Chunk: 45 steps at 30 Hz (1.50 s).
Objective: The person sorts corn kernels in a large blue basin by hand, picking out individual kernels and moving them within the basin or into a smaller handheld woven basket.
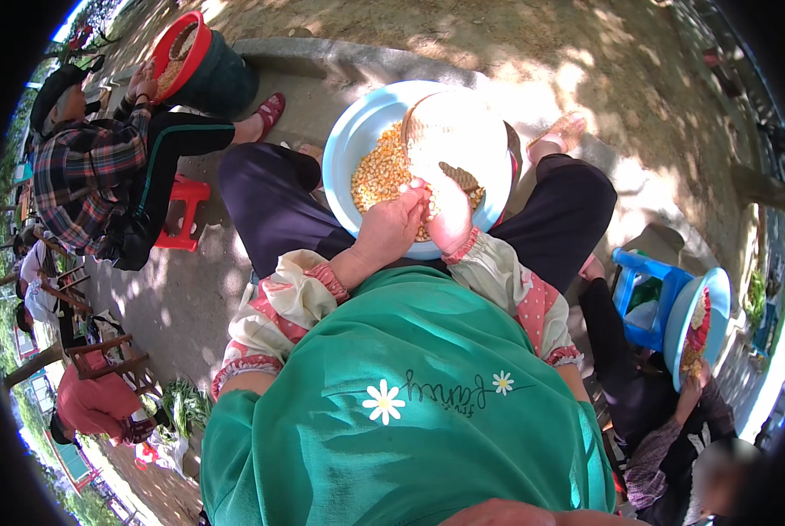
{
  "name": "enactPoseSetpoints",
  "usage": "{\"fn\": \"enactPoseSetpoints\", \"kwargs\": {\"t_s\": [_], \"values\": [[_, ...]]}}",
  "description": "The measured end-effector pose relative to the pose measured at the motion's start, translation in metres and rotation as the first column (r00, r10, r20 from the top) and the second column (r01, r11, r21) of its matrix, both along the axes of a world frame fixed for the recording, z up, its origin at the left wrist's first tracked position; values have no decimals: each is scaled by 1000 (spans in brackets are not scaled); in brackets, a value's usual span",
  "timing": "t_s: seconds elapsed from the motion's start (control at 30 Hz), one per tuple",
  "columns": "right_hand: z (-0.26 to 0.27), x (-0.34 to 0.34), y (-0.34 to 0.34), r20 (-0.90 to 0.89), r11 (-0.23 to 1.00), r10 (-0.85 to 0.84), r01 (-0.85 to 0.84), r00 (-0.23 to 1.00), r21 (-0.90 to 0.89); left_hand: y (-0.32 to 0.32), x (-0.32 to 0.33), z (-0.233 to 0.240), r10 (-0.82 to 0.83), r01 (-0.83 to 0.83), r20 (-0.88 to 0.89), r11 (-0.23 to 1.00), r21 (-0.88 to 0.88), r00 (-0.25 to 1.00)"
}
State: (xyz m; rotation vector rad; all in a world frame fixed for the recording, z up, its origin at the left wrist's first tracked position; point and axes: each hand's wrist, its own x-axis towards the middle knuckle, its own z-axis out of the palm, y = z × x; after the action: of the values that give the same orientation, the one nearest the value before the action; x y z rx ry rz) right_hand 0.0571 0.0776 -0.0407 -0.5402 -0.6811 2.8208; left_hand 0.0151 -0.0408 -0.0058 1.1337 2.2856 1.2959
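A light-blue plastic basin (337, 151) sits between my knees with loose yellow corn kernels (379, 167) in it. My left hand (387, 227) and my right hand (450, 214) meet above its near side. Several kernels show in my cupped right hand. My left fingertips are bent in against them; whether they pinch any is hidden. A round woven basket (455, 135) lies inside the basin on the right, just beyond my right hand. Strong sunlight washes out most of its surface and part of my right hand.
At the left, a person in a plaid shirt (90, 177) sits by a red basin (198, 49) on a dark bucket (225, 75). A red stool (185, 210) stands near. At the right, another person's hand (695, 378) reaches into a blue basin (718, 302) beside a blue stool (649, 306).
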Motion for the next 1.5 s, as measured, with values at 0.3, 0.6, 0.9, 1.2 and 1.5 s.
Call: {"fn": "enactPoseSetpoints", "kwargs": {"t_s": [0.3, 0.6, 0.9, 1.2, 1.5], "values": [[10, 3, -3, 69, 1000, -14, 15, 998, -12, 12, 2, 12, -2, -8, -157, 998, -66, 988], [2, 0, -2, 88, 999, 39, -36, 995, -32, 7, 1, 3, 16, -21, -168, 999, -26, 986], [7, -1, -2, 45, 999, 18, -16, 999, -39, 22, 2, 6, 151, -145, 85, 987, -73, 985], [10, -2, -1, 36, 1000, 1, 0, 999, -21, 37, -7, 7, 124, -140, -81, 961, -240, 989], [8, 3, -7, 25, 1000, -13, 13, 1000, 11, 33, -10, 12, 93, -67, 226, 991, -119, 970]]}}
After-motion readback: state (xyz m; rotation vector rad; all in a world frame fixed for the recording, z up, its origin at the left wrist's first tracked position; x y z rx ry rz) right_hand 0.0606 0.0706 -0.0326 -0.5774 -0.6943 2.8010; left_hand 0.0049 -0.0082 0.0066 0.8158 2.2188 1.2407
